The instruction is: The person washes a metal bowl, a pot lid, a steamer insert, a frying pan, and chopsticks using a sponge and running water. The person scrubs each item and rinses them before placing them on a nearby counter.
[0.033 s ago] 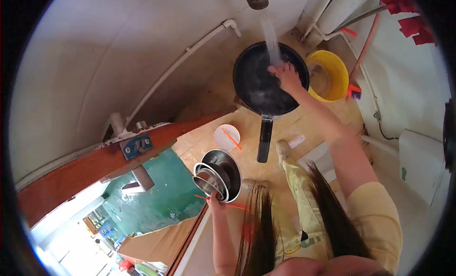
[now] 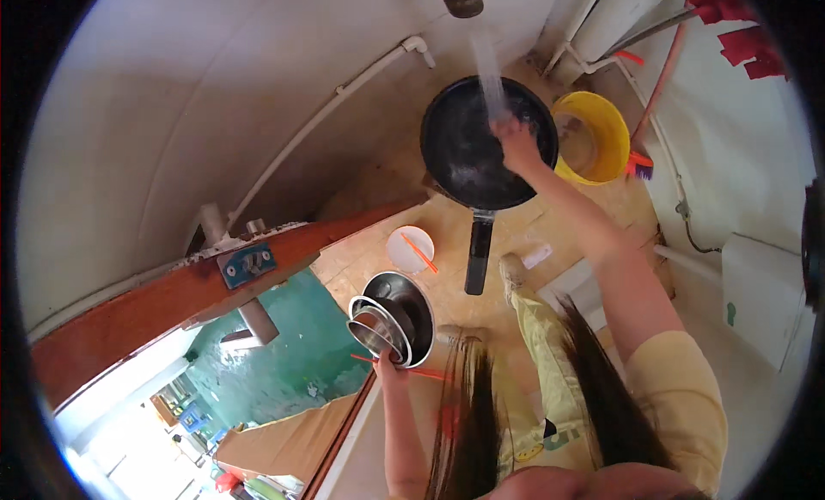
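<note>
My right hand [image 2: 519,147] reaches into a black wok [image 2: 468,152], under water falling from a pipe spout [image 2: 461,0]. Its fingers look apart and slightly curled, with nothing visible in them; water and motion blur them. The wok's long black handle points toward me. Low at the left, my left hand [image 2: 390,362] grips the rims of nested metal bowls [image 2: 419,315], tilted on their side. A thin red stick [image 2: 430,374] passes by that hand; whether the fingers hold it is unclear.
Right of the wok stands a yellow bucket [image 2: 614,134], with a purple-bristled brush [image 2: 641,165] beside it. A white tub [image 2: 400,252] with an orange stick across it is on the tiled floor. A wooden beam [image 2: 172,319] runs along the left; pipes [image 2: 318,117] line the wall.
My right hand has shifted slightly within the wok, its fingers drawn in a little. The bowls in my left hand have barely moved.
</note>
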Motion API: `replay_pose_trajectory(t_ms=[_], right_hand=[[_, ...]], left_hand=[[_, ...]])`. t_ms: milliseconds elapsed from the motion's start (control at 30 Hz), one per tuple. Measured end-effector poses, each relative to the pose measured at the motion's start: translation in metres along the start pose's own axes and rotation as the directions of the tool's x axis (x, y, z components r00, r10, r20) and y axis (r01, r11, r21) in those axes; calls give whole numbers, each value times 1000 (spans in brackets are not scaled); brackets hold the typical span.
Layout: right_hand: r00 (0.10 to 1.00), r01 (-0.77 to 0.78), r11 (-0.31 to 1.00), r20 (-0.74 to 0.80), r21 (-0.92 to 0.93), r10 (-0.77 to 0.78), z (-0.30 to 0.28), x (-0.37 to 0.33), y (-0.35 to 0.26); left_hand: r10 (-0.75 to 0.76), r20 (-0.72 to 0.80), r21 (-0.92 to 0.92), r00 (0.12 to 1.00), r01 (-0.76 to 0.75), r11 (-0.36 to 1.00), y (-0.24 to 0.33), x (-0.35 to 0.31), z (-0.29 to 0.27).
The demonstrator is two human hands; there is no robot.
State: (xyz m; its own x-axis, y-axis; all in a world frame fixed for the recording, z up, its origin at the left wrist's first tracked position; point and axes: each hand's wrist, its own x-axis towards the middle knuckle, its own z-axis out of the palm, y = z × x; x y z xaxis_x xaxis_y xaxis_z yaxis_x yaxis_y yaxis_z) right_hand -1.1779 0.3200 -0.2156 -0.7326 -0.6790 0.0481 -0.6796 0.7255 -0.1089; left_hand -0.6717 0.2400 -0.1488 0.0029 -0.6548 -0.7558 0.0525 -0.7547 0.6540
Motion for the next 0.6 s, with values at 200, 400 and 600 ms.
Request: replay_pose_trajectory(t_ms=[200, 400, 600], right_hand=[[981, 164, 968, 75, 188, -181, 1, -12, 8], [795, -589, -376, 598, 716, -106, -7, -15, -2], [875, -201, -917, 484, 345, -10, -55, -1, -41]], left_hand=[[2, -53, -26, 999, -3, 1000, -1, 16, -31], [6, -21, 4, 1000, -6, 1000, 2, 22, -69], [-6, -76, -45, 997, 2, 999, 16, 15, -90]])
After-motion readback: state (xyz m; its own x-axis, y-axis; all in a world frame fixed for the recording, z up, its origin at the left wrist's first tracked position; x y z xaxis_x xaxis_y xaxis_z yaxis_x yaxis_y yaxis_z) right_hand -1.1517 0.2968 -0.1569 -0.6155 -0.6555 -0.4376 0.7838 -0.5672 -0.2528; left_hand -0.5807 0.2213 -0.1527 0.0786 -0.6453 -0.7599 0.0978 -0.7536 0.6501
